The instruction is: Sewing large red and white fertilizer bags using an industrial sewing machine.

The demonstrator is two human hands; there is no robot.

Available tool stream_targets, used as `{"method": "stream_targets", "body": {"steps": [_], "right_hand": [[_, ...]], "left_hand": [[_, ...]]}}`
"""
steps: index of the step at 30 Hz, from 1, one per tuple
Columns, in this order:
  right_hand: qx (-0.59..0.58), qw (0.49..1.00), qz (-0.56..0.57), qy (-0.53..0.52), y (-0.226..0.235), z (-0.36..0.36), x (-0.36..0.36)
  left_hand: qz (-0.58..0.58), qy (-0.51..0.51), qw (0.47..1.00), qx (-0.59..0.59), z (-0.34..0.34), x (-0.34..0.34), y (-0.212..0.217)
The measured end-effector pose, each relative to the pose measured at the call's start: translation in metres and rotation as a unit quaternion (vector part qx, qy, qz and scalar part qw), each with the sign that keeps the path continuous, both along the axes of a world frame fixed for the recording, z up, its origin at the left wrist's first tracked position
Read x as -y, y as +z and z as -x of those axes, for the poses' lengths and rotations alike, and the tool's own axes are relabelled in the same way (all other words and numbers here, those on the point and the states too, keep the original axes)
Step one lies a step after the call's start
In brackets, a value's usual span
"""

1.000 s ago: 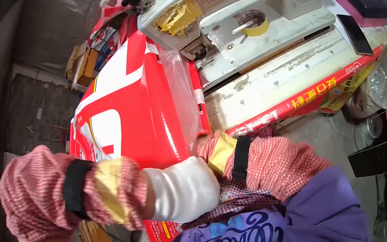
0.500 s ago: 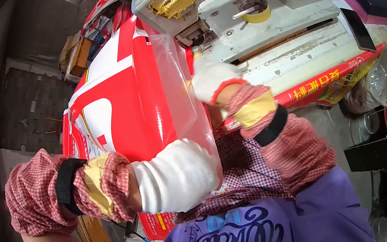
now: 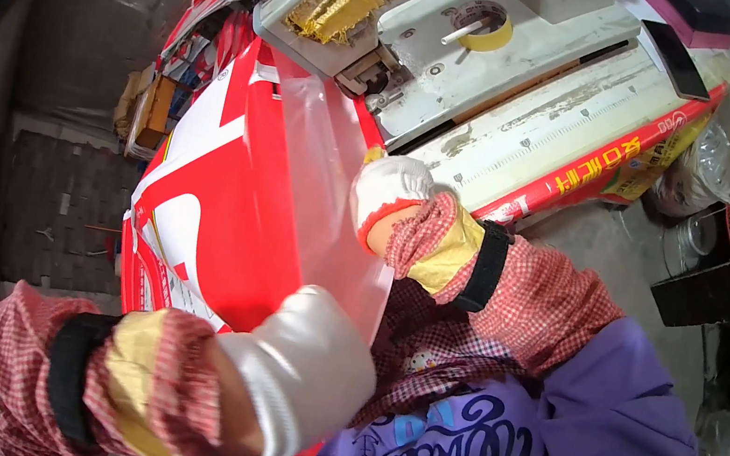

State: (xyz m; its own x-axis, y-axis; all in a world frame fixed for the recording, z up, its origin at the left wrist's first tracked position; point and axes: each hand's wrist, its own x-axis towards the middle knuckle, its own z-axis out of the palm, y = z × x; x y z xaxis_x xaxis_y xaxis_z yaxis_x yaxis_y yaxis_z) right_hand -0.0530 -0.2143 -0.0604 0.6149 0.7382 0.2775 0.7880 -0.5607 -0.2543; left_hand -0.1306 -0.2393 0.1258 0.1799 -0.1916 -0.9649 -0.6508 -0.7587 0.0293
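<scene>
A big red and white woven bag (image 3: pixel 263 184) with a clear plastic liner (image 3: pixel 316 174) along its right side lies in front of me. My left hand (image 3: pixel 307 361), in a white knit glove, closes on the liner at the bag's near end; its fingers are mostly hidden. At the right edge of that liner, my right hand (image 3: pixel 389 196) has its gloved fingers curled in on the film, a yellow fingertip showing. The bag's far end lies against the head of a pale grey sewing machine (image 3: pixel 450 71), by its needle and presser foot (image 3: pixel 371 76).
On the machine bed sits a roll of yellow tape (image 3: pixel 488 37) with a white stick across it. Farther right lie a dark phone (image 3: pixel 675 62) and a purple box (image 3: pixel 694 15). A red and yellow printed strip (image 3: pixel 601 164) edges the table. Stacked bags (image 3: pixel 208 44) stand behind, left.
My right hand has come down toward me along the liner, away from the machine. My left hand has shifted left and nearer, and the liner's edge has moved with them.
</scene>
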Motion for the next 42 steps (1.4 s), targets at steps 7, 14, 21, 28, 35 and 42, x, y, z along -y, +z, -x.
{"method": "stream_targets", "body": {"steps": [7, 14, 21, 28, 35, 42], "right_hand": [[-0.080, 0.992, -0.075, 0.056, -0.030, -0.032, -0.022], [-0.059, 0.996, -0.056, 0.034, -0.013, -0.037, -0.026], [-0.102, 0.988, -0.061, -0.095, -0.031, -0.023, -0.031], [-0.051, 0.994, -0.055, 0.082, -0.011, -0.049, -0.044], [-0.153, 0.986, -0.012, 0.060, 0.011, -0.056, -0.035], [-0.082, 0.996, -0.021, 0.015, -0.015, -0.057, -0.049]], "left_hand": [[0.109, -0.084, 0.961, 0.239, -0.034, -0.015, -0.027], [-0.096, -0.070, 0.976, 0.182, -0.048, -0.054, 0.027], [-0.088, -0.224, 0.905, 0.352, 0.021, -0.097, 0.046], [0.223, -0.079, 0.945, 0.227, -0.014, -0.026, -0.008], [0.058, 0.004, 0.955, 0.291, -0.066, -0.072, -0.011], [-0.193, -0.181, 0.926, 0.270, -0.072, -0.123, 0.042]]}}
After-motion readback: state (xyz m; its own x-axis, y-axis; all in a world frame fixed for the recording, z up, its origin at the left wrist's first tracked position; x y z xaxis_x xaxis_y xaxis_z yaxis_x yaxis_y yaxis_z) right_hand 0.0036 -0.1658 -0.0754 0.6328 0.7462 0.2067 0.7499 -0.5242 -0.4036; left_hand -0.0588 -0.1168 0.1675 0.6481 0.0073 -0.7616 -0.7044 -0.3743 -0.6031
